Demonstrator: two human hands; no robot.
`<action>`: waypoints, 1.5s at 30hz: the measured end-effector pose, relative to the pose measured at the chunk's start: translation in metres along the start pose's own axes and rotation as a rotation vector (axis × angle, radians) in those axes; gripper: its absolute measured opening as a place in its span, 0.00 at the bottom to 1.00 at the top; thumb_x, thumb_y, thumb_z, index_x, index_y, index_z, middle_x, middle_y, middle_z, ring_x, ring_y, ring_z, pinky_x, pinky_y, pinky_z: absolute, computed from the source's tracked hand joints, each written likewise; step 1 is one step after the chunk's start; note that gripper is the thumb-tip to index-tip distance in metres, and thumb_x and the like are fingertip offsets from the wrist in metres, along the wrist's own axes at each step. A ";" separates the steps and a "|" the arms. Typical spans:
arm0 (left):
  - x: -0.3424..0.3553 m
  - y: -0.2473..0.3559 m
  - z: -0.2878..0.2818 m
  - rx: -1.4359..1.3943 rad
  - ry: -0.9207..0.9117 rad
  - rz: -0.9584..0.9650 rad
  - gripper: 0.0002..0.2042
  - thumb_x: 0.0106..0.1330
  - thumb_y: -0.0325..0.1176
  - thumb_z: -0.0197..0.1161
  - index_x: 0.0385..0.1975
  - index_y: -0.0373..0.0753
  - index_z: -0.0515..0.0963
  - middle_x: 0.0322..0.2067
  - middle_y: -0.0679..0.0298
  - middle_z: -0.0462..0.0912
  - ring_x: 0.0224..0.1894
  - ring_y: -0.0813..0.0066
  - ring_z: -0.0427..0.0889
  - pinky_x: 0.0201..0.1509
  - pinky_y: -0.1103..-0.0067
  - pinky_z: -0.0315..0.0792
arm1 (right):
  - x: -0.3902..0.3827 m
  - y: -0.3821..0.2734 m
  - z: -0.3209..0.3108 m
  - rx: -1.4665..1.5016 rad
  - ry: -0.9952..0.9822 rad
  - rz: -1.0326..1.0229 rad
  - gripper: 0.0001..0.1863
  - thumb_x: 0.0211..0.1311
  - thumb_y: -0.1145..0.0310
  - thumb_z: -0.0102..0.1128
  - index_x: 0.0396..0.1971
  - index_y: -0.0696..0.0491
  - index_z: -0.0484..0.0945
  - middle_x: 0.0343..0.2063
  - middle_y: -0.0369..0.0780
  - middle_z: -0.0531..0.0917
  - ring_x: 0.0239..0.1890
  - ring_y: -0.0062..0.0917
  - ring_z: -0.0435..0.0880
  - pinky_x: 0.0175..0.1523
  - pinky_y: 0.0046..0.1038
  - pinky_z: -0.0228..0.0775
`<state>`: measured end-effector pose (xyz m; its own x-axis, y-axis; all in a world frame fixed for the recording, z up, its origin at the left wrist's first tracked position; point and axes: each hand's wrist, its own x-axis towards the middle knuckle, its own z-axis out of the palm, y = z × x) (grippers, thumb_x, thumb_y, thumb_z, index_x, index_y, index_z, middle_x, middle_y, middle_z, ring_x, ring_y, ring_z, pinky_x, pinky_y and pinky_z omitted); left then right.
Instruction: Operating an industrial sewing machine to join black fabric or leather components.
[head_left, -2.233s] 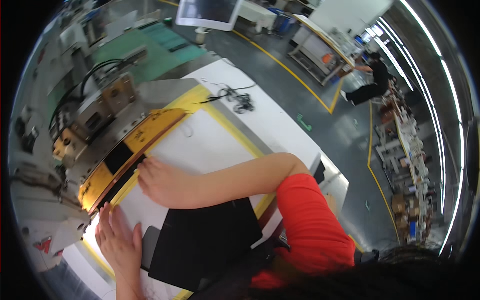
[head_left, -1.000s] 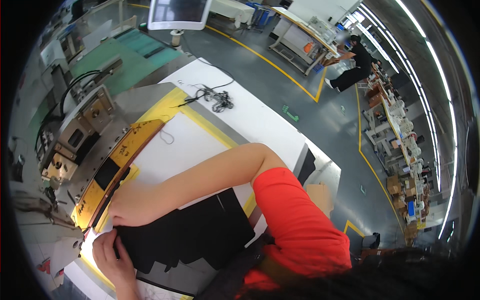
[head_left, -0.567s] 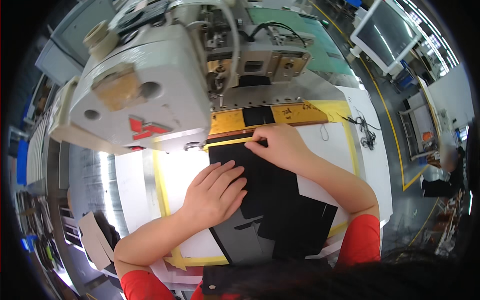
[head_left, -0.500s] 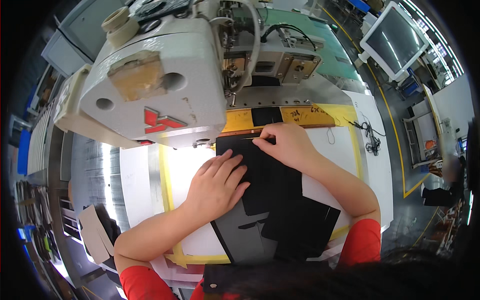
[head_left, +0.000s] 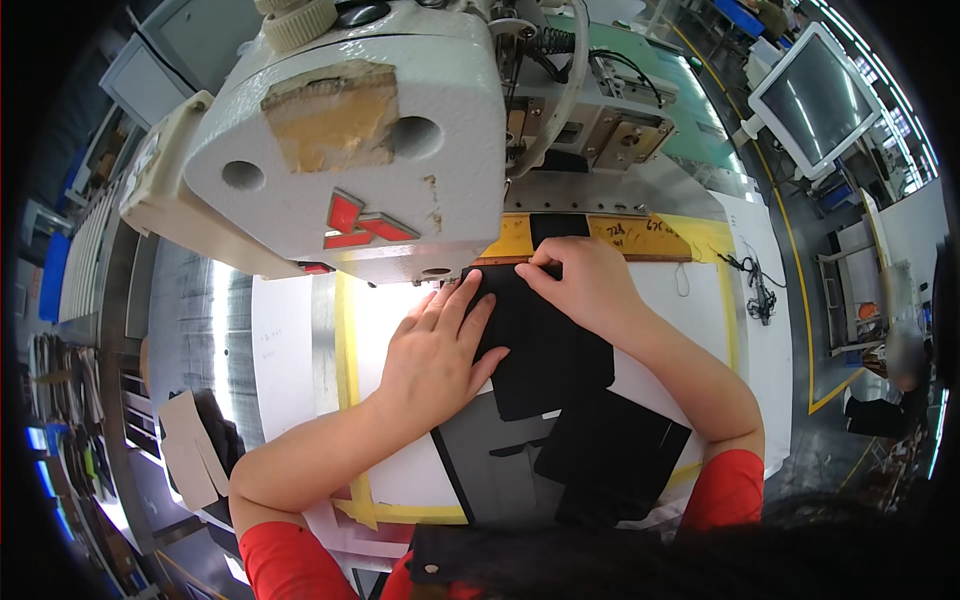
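We look straight down on a worktop (head_left: 300,350) beneath the head of a white sewing machine (head_left: 350,140). The left hand (head_left: 435,355) lies flat and open, fingers spread, pressing the left part of a black fabric piece (head_left: 550,350). The right hand (head_left: 580,290) rests on the fabric's far edge, its fingertips (head_left: 530,275) pinching that edge against an orange guide plate (head_left: 620,235) at the foot of the machine. The fabric lies on a white panel bordered with yellow tape (head_left: 345,340), between the two forearms. A second black piece (head_left: 610,450) lies nearer the body, overlapping a grey sheet (head_left: 490,480).

Containers: we make out none with certainty. At far left a dark rack (head_left: 60,400) holds stacked items, too blurred at the rim to identify. A tan cardboard piece (head_left: 190,450) sits at the worktop's left edge over something dark.

Hidden or unclear: the machine head covers the needle area and the fabric's far left corner. The left palm hides the fabric beneath it. Dark hair (head_left: 700,560) at the lower edge cuts off the near end of the panel. At right, a monitor (head_left: 815,100) faces away at an angle, and a blurred person (head_left: 895,365) stands beyond a floor line.
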<state>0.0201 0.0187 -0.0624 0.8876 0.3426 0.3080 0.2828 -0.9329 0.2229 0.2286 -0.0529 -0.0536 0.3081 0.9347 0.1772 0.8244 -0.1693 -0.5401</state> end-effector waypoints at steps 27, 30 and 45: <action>0.007 0.002 0.001 0.142 0.010 0.022 0.28 0.57 0.48 0.66 0.57 0.42 0.74 0.60 0.57 0.71 0.58 0.56 0.73 0.58 0.66 0.66 | -0.051 -0.003 0.014 -0.384 0.006 -0.414 0.29 0.58 0.58 0.63 0.56 0.57 0.71 0.60 0.44 0.71 0.62 0.33 0.70 0.62 0.40 0.63; 0.007 0.003 0.000 0.113 -0.027 -0.008 0.29 0.56 0.44 0.67 0.59 0.43 0.73 0.62 0.59 0.69 0.64 0.59 0.68 0.60 0.66 0.63 | -0.062 0.005 0.006 -0.419 -0.015 -0.344 0.29 0.59 0.58 0.63 0.58 0.57 0.71 0.61 0.45 0.70 0.63 0.35 0.69 0.64 0.42 0.60; 0.009 0.005 0.000 0.161 -0.025 0.024 0.28 0.56 0.44 0.67 0.57 0.41 0.74 0.61 0.57 0.70 0.62 0.57 0.69 0.58 0.65 0.65 | -0.071 -0.001 -0.004 -0.570 -0.086 -0.397 0.29 0.64 0.55 0.57 0.59 0.59 0.69 0.63 0.47 0.67 0.68 0.37 0.63 0.69 0.45 0.51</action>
<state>0.0300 0.0167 -0.0587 0.9030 0.3186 0.2881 0.3139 -0.9473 0.0638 0.2075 -0.1208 -0.0623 -0.0876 0.9771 0.1938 0.9946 0.0748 0.0721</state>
